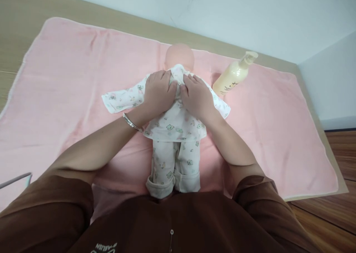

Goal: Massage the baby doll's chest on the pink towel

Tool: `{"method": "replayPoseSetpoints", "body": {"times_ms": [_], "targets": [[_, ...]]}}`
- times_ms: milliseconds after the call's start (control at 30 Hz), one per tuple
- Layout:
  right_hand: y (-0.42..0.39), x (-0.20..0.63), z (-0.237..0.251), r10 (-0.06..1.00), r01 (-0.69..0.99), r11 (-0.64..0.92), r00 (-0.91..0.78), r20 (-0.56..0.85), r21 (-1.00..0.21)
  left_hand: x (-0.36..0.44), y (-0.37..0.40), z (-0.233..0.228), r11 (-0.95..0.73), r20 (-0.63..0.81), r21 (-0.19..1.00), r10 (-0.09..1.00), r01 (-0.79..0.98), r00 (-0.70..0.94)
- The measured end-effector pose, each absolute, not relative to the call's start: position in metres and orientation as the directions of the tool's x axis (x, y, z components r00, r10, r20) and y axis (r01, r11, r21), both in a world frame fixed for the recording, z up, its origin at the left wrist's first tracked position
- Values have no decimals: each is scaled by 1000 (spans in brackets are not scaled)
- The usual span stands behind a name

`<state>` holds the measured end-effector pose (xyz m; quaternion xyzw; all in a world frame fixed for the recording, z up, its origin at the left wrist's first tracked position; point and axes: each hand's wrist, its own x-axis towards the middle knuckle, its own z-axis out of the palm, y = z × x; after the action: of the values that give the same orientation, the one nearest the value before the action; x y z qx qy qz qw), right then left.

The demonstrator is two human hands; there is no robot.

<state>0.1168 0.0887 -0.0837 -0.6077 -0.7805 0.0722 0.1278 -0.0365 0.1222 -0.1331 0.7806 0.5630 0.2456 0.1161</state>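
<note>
Head cam: left hand [159, 91] and right hand [197, 96] lie flat, fingers together, pressing the doll's printed top [175, 121] on the pink blanket [69, 78], lotion bottle [233, 76] nearby.

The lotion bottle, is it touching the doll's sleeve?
Cannot tell. In the head view the lotion bottle lies right beside the doll's sleeve, with no clear gap or contact showing.

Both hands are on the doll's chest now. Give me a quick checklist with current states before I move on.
1. Left hand flat on the doll chest: ok.
2. Right hand flat beside it, thumbs nearly meeting: ok.
3. Doll lying on the pink towel, legs toward the person: ok.
4. Printed top closed at the front: cannot tell, hands cover it.
5. Lotion bottle apart from the hands, lying tilted by the doll's shoulder: ok.
6. Bottle pump shut: cannot tell.
</note>
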Motion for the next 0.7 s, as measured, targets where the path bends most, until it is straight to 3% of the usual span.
{"method": "replayPoseSetpoints", "body": {"times_ms": [100,400,500,600,700], "targets": [[106,126,-90,977,922,206,-175,123,-327,-27,114,-128,-214,202,535,972,817,122],[106,127,-85,976,921,213,-184,120,-325,-25,112,-131,-207,244,619,968,758,65],[102,129,-76,972,883,234,-210,102,-407,-26,110,-133,-201,245,630,968,751,54],[95,130,-70,952,842,302,-242,188,-447,-27,106,-133,-217,265,623,962,752,58],[90,123,-75,932,872,325,-229,281,-367,-28,101,-133,-240,294,590,953,771,71]]}}
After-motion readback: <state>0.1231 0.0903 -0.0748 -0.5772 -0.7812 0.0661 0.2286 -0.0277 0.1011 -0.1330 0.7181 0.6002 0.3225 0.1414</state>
